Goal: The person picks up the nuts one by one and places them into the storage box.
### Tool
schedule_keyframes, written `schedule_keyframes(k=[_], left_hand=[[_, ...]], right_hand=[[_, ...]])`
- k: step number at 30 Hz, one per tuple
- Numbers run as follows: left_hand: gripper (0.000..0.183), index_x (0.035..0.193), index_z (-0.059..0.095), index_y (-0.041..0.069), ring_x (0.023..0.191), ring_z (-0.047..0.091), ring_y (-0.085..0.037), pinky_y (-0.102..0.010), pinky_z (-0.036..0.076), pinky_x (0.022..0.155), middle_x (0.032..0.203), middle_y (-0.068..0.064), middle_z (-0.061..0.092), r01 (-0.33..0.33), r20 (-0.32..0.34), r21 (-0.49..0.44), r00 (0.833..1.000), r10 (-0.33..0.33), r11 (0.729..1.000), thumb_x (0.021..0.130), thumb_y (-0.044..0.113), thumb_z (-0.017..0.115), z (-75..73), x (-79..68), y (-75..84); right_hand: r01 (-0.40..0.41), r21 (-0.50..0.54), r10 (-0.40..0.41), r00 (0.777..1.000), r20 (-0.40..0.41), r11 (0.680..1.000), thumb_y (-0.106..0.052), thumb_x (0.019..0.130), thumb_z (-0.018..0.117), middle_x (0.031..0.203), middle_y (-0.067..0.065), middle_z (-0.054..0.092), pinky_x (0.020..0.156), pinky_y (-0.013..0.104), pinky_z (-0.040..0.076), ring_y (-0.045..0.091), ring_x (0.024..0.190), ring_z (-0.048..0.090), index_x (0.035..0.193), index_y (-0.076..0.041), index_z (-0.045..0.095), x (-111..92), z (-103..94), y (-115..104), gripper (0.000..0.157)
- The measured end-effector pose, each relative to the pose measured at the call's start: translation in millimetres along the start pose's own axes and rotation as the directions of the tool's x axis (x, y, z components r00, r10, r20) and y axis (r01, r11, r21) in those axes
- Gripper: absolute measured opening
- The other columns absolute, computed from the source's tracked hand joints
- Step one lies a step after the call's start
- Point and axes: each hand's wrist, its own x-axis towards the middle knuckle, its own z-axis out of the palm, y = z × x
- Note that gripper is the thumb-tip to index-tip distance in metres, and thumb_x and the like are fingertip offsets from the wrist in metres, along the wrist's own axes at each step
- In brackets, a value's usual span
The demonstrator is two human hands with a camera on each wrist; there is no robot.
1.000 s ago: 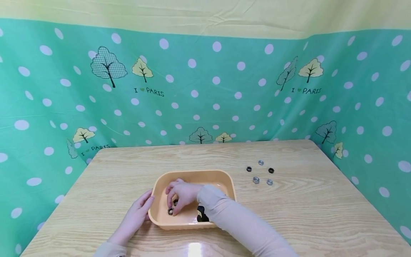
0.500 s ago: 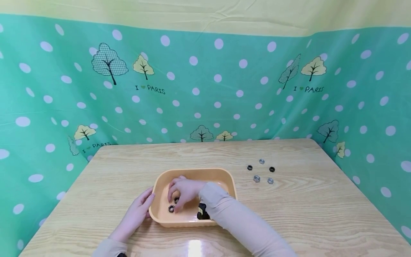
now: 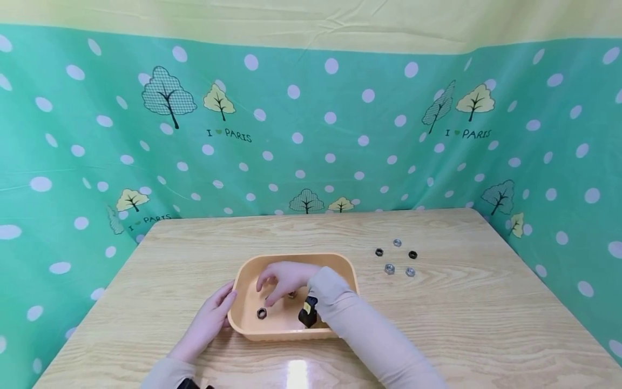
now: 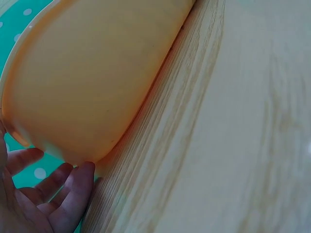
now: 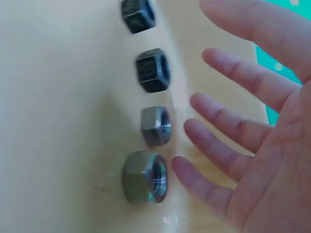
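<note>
My left hand holds the left end of a peach plastic tub, its thumb at the rim and fingers against the outer wall. In the left wrist view, those fingertips touch the tub's side. Inside the tub hovers my right hand, fingers spread and holding nothing. The right wrist view shows a row of hex nuts on the tub floor beside the fingertips: a black nut, another black nut, a silver nut and a larger silver nut. The hand partly hides them in the head view.
Outside the tub, several loose nuts lie on the wooden table to the right, among them a silver nut and a black nut. A polka-dot curtain surrounds the table's back and sides.
My right hand has let go of the nearest nut and drawn back to the right, leaving that nut on the tub floor. The left hand stays at the tub's end.
</note>
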Motion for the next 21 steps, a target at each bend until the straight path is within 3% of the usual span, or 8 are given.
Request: schedule_keyframes(k=[7, 13, 21], left_hand=[[0.046, 0.145, 0.032, -0.001, 0.091, 0.067, -0.027, -0.032, 0.061, 0.068, 0.131, -0.033, 0.049, 0.008, -0.005, -0.018, 1.0, -0.008, 1.0, 0.103, 0.018, 0.038, 0.9, 2.5, -1.6], [0.047, 0.145, 0.031, -0.001, 0.089, 0.068, -0.025, -0.032, 0.061, 0.066, 0.129, -0.033, 0.05, 0.007, 0.0, -0.022, 1.0, -0.007, 1.0, 0.103, 0.019, 0.038, 1.5, 3.2, -2.8], [0.049, 0.145, 0.03, -0.002, 0.081, 0.068, -0.024, -0.031, 0.061, 0.061, 0.129, -0.033, 0.05, 0.001, -0.013, 0.002, 1.0, -0.001, 1.0, 0.103, 0.021, 0.039, -0.6, 0.6, -3.6]], right_hand=[[-0.045, 0.154, 0.041, 0.999, 0.03, 0.987, -0.02, 0.085, 0.07, 0.107, 0.001, 0.064, 0.067, 0.02, 0.056, 0.01, 0.08, 0.064, 0.114, -0.01, 0.063, -1.1, -3.7, 1.8, 0.031], [-0.044, 0.074, 0.045, 0.999, -0.011, 0.996, -0.026, 0.085, 0.07, 0.111, 0.0, 0.065, 0.081, 0.015, 0.048, 0.005, 0.095, 0.056, 0.114, -0.011, 0.065, -5.4, -13.3, 1.3, 0.033], [-0.061, -0.008, 0.061, 0.998, -0.015, 0.998, -0.026, 0.086, 0.069, 0.113, 0.003, 0.064, 0.087, 0.019, 0.047, 0.011, 0.102, 0.058, 0.114, -0.01, 0.066, -19.2, -25.9, -4.8, 0.032]])
